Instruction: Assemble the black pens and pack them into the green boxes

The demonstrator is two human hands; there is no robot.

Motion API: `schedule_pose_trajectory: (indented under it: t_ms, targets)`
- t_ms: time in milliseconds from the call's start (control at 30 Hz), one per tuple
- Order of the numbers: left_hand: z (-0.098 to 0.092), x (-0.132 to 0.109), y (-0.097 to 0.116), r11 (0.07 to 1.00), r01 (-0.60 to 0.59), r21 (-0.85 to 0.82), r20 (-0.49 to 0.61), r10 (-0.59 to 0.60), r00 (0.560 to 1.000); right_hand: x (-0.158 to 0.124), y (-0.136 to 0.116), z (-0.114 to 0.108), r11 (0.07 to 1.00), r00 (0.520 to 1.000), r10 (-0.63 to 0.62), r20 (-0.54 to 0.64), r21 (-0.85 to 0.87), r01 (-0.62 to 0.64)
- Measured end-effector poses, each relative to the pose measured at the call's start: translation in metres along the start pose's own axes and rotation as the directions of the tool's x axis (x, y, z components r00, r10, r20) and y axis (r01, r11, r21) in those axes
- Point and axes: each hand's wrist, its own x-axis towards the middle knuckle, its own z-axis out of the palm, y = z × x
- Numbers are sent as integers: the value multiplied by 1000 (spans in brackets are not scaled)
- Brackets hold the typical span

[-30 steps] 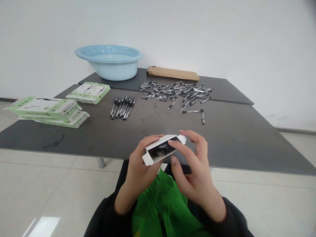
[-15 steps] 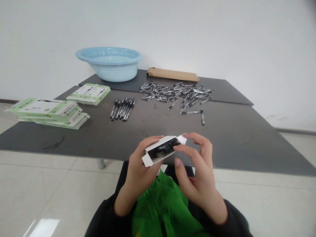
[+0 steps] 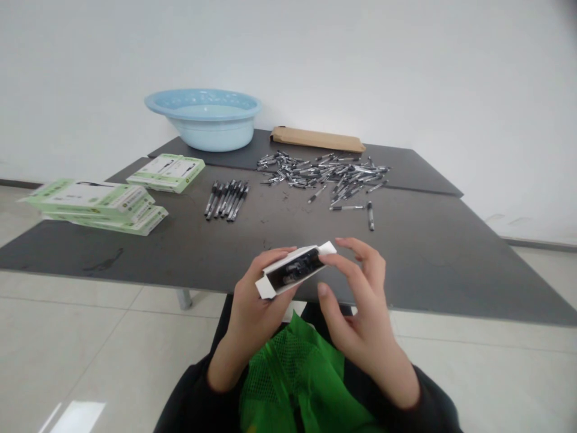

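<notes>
A small white cardboard box [image 3: 269, 287] is tilted toward me over the table's front edge, its open end up and its side flaps spread. My left hand [image 3: 255, 307] is wrapped around it from the left and below. Several black pens [image 3: 298, 269] lie inside, partly hidden in shadow. At the box's right end is my right hand [image 3: 360, 294], with thumb and fingers apart. Its index fingertip is at the rim by the right flap, and it holds nothing.
On the dark table [image 3: 428, 264] lie a row of several pens [image 3: 228, 199] and a loose pen heap [image 3: 329, 171]. Stacked green-and-white boxes [image 3: 97, 201] and more flat boxes [image 3: 166, 172] are at left. Behind stand a blue basin [image 3: 216, 129] and a brown cardboard piece [image 3: 318, 139].
My right index finger has drawn back from inside the box opening to its rim. The box has shifted slightly left in my left hand. The camera view has moved a little.
</notes>
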Motion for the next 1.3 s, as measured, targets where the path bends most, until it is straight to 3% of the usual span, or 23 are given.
schedule_pose_trajectory:
  t_ms: [167,267,367,433,567,700,833,1033,1300]
  targets:
    - [-28,6,-8,987,44,155,-139,-23,990,22,5,1,979,994,-44,-104,191,63]
    - [-52,9,-17,975,66,210,-224,-17,974,49,17,17,969,994,-86,65,236,68]
    - [-72,10,-28,971,160,180,-365,-85,927,83,38,55,945,986,-113,124,320,68]
    - [-82,12,-35,971,217,103,-436,-152,887,106,52,87,940,967,-84,241,341,-3]
    - [-90,19,-50,968,249,33,-535,-193,822,151,63,153,968,865,42,501,194,-159]
    - [-89,25,-63,950,310,32,-582,-235,779,184,50,210,978,814,203,544,-64,-201]
    - [-86,23,-70,944,330,18,-544,-268,795,199,31,246,921,769,390,506,-237,-310]
    - [-84,19,-72,949,304,80,-526,-219,822,192,23,250,937,783,346,517,-230,-263]
    - [-73,26,-79,962,252,102,-507,-167,845,173,55,224,927,756,353,551,-313,-205]
